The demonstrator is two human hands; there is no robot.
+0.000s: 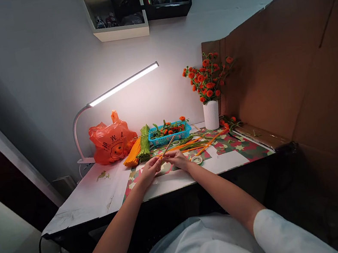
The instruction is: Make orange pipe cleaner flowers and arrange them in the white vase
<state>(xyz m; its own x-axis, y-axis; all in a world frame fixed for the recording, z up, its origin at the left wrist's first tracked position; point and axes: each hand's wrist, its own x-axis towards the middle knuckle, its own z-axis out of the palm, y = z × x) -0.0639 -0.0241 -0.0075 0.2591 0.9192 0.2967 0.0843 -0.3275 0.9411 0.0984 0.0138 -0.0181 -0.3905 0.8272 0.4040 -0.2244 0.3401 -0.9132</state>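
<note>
My left hand (150, 167) and my right hand (176, 158) meet over the middle of the desk (83, 198), fingers pinched together. Between them runs a thin wooden stick (168, 144) that slants up and away to the right; both hands grip its lower end. Just beyond the hands lie loose green and orange pipe-cleaner stems (196, 143) on a patterned mat (241, 146). A small roll of tape (197, 160) sits on the mat right of my right hand.
A blue basket (170, 134) with orange flowers, bundles of green and orange stems (138, 149) and an orange plastic bag (111, 142) stand behind. A white vase (211, 114) holds orange flowers. A desk lamp (122, 84) arches over; a cardboard wall (293, 74) borders the right.
</note>
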